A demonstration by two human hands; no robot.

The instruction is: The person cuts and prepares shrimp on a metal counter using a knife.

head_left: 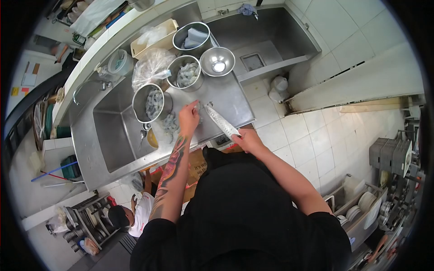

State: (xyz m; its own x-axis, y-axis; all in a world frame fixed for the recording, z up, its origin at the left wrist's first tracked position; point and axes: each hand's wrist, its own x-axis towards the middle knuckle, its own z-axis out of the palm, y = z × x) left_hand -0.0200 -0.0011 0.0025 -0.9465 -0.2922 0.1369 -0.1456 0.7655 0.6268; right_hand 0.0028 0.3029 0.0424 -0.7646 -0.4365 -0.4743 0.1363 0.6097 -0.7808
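Gripped the knife [220,121] by its handle in the right hand [248,140], with fingers clamped round it and the blade slanted over the bench [234,100]. Held the left hand [189,116] low just beside the knife's tip, with thumb and fingers close together; could not tell whether pinched on anything. Looked to be at the step of working prawns [170,125] with the blade. Called, by judgement, for a steady left hold and a short stroke clear of the fingertips. Had those prawns lying in a loose heap on the metal bench, near the left hand and beside the near pot [167,105]. Showed more prawns inside that pot and the middle pot [197,83]. Had a metal bowl [218,61] and a bulging plastic bag [151,72] close by, then a far pot [207,46] beside a cream tray [169,30]. Showed one sink [113,131] at left, another [273,38] beyond the bench. Gave onto a white tiled floor [307,135], stacked plates [365,202] at right and a person in white [142,212] at lower left.
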